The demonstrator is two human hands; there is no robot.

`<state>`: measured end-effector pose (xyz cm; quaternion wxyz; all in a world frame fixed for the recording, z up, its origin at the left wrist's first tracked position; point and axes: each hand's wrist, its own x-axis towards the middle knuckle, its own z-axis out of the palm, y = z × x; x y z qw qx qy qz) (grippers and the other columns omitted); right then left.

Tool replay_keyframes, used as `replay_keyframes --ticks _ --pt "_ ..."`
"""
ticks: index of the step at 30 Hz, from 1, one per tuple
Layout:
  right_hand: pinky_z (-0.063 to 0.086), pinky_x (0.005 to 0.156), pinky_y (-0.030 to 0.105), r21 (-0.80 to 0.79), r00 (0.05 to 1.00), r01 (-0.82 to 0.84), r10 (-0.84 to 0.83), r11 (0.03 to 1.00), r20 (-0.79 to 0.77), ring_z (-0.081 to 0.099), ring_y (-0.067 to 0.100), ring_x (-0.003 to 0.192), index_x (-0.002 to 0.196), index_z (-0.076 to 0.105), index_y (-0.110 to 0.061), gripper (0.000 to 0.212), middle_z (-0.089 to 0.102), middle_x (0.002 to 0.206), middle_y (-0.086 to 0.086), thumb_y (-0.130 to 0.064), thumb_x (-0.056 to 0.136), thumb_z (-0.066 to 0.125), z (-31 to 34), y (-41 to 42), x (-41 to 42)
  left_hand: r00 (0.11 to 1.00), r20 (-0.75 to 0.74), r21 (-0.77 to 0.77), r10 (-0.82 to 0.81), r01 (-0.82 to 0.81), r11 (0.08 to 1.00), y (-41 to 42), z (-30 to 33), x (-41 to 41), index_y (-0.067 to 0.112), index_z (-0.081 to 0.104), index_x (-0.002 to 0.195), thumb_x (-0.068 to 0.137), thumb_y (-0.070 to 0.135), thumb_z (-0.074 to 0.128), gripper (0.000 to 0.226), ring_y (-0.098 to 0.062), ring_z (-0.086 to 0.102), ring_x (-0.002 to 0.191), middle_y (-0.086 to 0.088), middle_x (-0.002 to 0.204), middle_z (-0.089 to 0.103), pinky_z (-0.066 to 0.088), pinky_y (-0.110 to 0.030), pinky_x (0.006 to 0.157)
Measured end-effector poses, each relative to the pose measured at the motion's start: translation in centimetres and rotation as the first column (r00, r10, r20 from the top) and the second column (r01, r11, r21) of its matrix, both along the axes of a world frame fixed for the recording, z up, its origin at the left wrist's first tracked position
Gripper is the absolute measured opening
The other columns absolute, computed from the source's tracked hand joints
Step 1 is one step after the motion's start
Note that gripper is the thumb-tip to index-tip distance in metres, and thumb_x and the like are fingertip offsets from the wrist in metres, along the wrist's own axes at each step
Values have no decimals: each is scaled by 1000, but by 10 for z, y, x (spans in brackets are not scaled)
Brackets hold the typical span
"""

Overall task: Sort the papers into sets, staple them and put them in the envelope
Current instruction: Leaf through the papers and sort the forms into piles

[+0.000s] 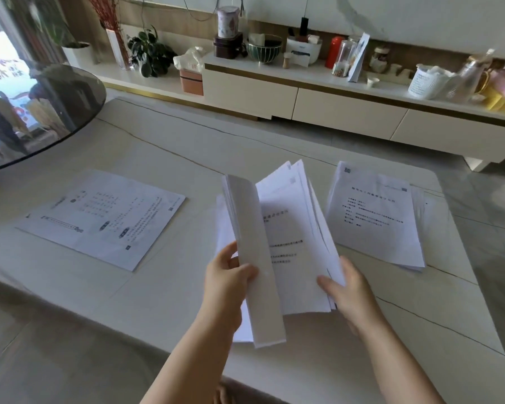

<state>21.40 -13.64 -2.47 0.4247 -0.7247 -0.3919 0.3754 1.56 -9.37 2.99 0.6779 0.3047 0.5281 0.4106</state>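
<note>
Both hands hold a thick stack of white printed papers above the middle of the table. My left hand grips a lifted bundle of sheets, turned up so its blank back faces me. My right hand holds the lower right corner of the remaining sheets, whose top page shows printed lines. A separate pile of printed pages lies flat to the right. A single printed sheet lies flat to the left. No stapler or envelope is in view.
The pale stone table ends at its near edge close to my arms. A round dark glass tabletop overhangs at far left. A low cabinet with jars, bowls and plants runs along the back wall.
</note>
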Motion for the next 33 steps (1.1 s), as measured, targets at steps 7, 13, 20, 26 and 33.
replay_keyframes --ticks 7,13,20,26,33 --pt "47 78 32 113 989 145 -142 983 -30 58 23 86 101 53 -11 24 62 97 9 7 86 57 29 102 -17 996 44 10 74 -75 997 -2 19 -27 30 64 90 80 -19 41 56 -12 63 53 0 67 72 49 -22 47" --pt "51 82 38 79 945 274 -254 958 -204 59 27 92 116 53 -3 36 60 104 13 7 83 61 22 192 -27 990 82 -23 112 -110 994 6 15 -33 29 69 97 79 -16 41 56 -14 62 56 -6 77 74 48 -22 50" --pt "49 63 30 -61 939 259 -266 964 -216 56 24 67 109 53 1 30 59 89 14 8 81 59 -20 237 -34 985 132 -71 112 -103 992 15 7 -24 25 71 92 80 -17 40 54 -14 62 52 -5 76 74 45 -21 44" --pt "48 78 38 -223 967 165 -202 961 -154 56 25 78 136 36 1 70 48 111 14 -7 76 71 -14 193 -32 988 131 -63 85 -77 995 8 -2 -10 10 73 83 80 -17 44 40 -18 64 56 -8 73 73 50 -24 51" --pt "48 90 31 -12 967 4 -7 1000 -256 60 13 109 127 51 -19 37 62 113 -5 -11 92 59 30 23 -57 999 48 -77 17 -13 997 -11 -20 12 11 72 72 91 17 63 22 -24 63 70 -10 75 71 53 -38 73"
